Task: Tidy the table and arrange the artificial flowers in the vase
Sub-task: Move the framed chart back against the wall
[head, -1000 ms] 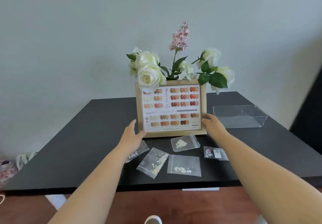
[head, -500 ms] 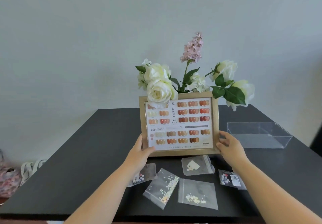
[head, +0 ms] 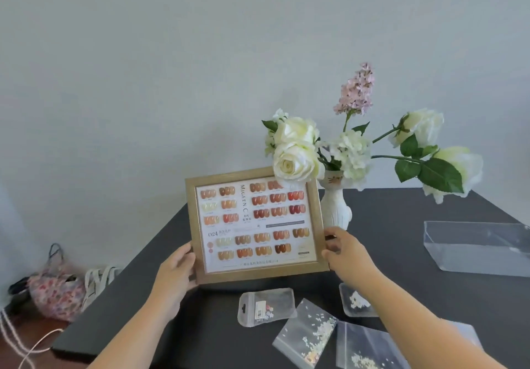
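Observation:
I hold a wooden picture frame [head: 256,226] with a nail-colour chart upright and slightly tilted, above the left part of the black table [head: 401,254]. My left hand [head: 175,271] grips its lower left edge and my right hand [head: 342,249] grips its right edge. Behind the frame stands a white vase [head: 336,210] with artificial flowers [head: 348,153]: white roses, a white hydrangea and a pink lilac sprig. The frame hides part of the vase.
Several small clear zip bags [head: 268,305] of tiny decorations lie on the table's near side. A clear plastic box [head: 476,248] sits at the right. On the floor at the left lie a floral bag [head: 56,294] and a white tote [head: 99,279].
Both hands have lifted the frame off the table and carried it to the left. The vase behind it now shows. My view has turned left.

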Demonstrator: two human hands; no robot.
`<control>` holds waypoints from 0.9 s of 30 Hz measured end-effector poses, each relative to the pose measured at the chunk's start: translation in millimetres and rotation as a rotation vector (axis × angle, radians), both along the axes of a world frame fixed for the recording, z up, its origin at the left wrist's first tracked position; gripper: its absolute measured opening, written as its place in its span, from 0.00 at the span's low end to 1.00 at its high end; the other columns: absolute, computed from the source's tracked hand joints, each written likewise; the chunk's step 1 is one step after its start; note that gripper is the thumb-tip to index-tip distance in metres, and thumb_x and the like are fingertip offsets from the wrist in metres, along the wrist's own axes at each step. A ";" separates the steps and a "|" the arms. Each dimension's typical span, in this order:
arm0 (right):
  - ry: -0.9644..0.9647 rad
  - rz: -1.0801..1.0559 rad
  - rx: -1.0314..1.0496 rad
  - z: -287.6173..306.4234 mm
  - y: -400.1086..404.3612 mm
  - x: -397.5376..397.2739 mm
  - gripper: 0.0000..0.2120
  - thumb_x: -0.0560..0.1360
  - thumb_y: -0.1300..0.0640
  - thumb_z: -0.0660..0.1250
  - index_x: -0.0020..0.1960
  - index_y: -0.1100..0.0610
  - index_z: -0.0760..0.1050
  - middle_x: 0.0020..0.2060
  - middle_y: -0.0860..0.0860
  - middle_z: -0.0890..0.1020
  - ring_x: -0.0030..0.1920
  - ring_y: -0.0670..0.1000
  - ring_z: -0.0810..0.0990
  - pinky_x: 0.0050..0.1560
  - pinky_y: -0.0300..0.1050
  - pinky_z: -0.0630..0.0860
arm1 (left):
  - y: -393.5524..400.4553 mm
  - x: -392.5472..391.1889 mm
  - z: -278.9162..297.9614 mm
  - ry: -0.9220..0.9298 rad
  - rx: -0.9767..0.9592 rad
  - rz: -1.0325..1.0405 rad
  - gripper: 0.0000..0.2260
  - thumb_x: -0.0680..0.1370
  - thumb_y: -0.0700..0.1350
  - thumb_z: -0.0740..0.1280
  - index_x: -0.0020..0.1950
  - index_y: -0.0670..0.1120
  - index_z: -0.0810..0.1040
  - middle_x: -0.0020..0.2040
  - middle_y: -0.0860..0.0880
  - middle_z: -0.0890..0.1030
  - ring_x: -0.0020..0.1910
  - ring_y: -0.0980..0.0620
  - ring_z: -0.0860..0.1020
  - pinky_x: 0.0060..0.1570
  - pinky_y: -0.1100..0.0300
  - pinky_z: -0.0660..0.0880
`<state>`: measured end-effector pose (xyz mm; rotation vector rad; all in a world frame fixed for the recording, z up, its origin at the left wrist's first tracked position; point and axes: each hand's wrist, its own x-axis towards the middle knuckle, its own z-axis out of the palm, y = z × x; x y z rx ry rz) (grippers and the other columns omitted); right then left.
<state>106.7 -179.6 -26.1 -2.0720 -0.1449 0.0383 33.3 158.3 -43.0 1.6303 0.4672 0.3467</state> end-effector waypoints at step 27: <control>0.057 -0.081 0.239 9.1 168.2 183.9 0.19 0.77 0.65 0.65 0.65 0.53 0.72 0.55 0.52 0.80 0.55 0.54 0.79 0.58 0.57 0.77 | 134.6 170.8 35.4 0.053 0.037 0.076 0.18 0.82 0.48 0.62 0.72 0.57 0.70 0.69 0.51 0.75 0.68 0.40 0.71 0.58 0.37 0.73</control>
